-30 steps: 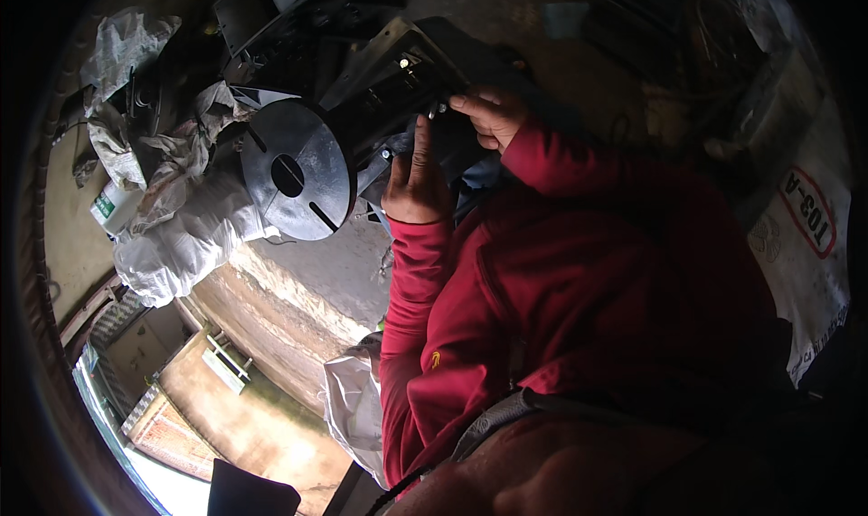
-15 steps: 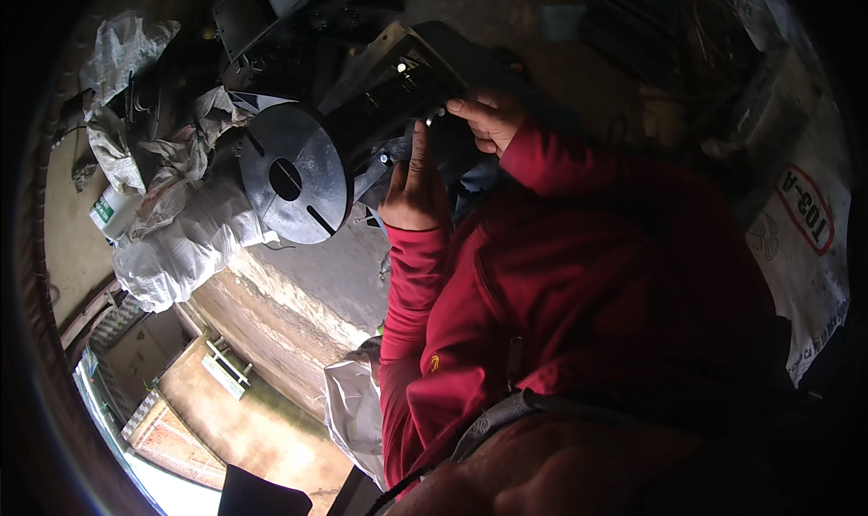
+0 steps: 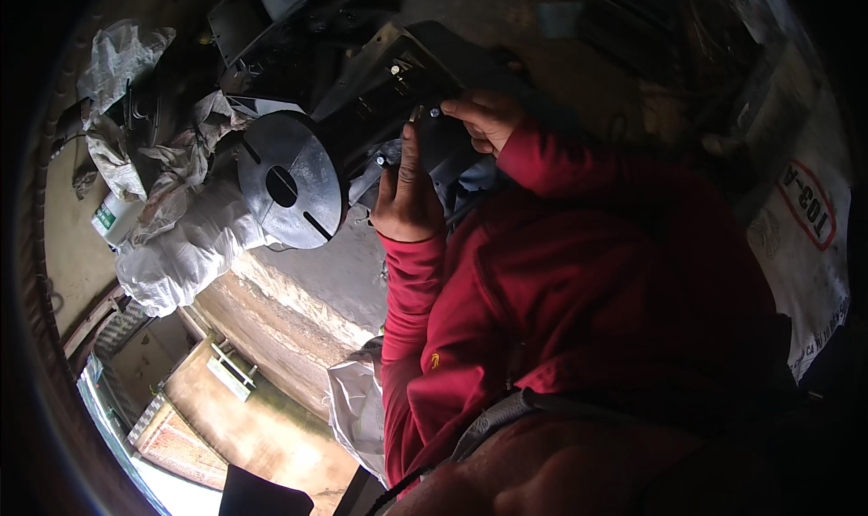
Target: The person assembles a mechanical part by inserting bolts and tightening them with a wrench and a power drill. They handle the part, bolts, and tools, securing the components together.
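Note:
My left hand is beside a dark metal machine, index finger stretched up and the other fingers bent. Its fingertip meets a small shiny metal pin. From the right, my right hand reaches in with a straight index finger and the other fingers curled. A bolt head sits just off that fingertip; whether the hand pinches anything is hidden. Another bolt shows left of my left hand. A round grey slotted disc with a centre hole stands on the machine's left side.
White plastic sacking and crumpled rags lie left of the disc, near a white bottle. A printed white sack stands at the far right. Another white bag is by my left sleeve.
My left hand has shifted slightly left and down, and the metal pin at its fingertip shows more clearly. My right hand has moved slightly left. The whole view has shifted a little.

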Demonstrator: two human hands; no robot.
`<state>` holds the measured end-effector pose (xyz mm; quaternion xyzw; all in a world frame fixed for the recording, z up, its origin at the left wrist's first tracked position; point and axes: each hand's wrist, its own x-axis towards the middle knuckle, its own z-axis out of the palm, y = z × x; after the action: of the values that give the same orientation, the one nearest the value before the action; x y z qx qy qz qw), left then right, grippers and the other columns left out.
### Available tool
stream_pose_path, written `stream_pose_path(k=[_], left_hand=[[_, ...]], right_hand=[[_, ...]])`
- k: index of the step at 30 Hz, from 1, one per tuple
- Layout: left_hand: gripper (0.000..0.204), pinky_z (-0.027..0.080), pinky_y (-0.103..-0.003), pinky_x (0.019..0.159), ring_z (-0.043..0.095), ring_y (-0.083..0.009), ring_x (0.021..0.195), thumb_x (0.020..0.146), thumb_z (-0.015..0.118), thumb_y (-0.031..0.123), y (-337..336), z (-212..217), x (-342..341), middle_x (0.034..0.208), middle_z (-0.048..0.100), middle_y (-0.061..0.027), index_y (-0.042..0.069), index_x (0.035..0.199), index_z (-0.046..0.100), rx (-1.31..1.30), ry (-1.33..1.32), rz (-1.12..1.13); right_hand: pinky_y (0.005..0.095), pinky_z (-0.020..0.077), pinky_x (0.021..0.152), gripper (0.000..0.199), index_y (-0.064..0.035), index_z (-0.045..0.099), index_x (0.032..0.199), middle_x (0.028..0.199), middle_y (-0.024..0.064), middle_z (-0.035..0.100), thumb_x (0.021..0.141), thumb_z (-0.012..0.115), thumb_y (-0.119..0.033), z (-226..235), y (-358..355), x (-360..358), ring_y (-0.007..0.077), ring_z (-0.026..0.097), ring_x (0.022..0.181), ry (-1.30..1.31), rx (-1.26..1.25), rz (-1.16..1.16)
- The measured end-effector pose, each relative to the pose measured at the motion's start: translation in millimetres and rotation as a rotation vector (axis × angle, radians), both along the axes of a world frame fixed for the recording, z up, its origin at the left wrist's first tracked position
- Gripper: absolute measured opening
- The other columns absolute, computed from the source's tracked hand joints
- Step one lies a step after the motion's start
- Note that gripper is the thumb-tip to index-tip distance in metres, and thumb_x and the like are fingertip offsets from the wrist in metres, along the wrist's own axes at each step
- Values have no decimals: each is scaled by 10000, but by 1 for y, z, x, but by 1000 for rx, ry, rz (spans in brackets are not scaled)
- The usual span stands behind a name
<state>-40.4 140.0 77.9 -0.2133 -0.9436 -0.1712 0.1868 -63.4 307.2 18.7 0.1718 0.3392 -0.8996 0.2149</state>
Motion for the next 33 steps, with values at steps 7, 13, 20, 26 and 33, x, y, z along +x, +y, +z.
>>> stream_pose_path(k=[7, 13, 20, 26, 33], left_hand=[[551, 449, -340, 457, 579, -217, 502, 799, 636, 36, 6, -4, -9, 769, 634, -95, 194, 1322, 563, 133, 22, -6], [271, 484, -337, 477, 648, -256, 569, 768, 720, 244, 20, -4, -34, 762, 694, -58, 199, 1033, 682, 43, 5, 18], [229, 483, -342, 480, 653, -258, 585, 766, 718, 247, 32, -10, -35, 756, 685, -55, 190, 981, 662, 49, 0, 37], [195, 496, -364, 506, 654, -263, 583, 751, 740, 247, 33, -16, -35, 680, 659, -61, 157, 903, 657, 12, 25, 93], [200, 487, -369, 493, 642, -281, 570, 745, 745, 243, 37, -14, -35, 683, 653, -72, 148, 880, 633, 35, 29, 107]], right_hand=[[198, 245, 405, 210, -111, 610, 864, 577, -80, 354, 873, 685, -306, 5, -1, 2, 8, 296, 456, -57, -5, -17], [199, 267, 404, 182, -122, 572, 856, 583, -73, 398, 882, 666, -275, -1, -4, 4, 29, 333, 448, -154, -236, -46], [205, 269, 404, 176, -145, 537, 815, 571, -62, 413, 909, 599, -280, 3, -1, 7, 50, 328, 433, -140, -141, -45], [205, 273, 401, 185, -137, 538, 809, 583, -59, 424, 915, 584, -281, -4, -4, 7, 52, 326, 427, -55, -18, -48], [202, 268, 393, 161, -131, 562, 829, 589, -68, 405, 920, 575, -264, -3, -4, 5, 35, 318, 433, -29, 0, -80]])
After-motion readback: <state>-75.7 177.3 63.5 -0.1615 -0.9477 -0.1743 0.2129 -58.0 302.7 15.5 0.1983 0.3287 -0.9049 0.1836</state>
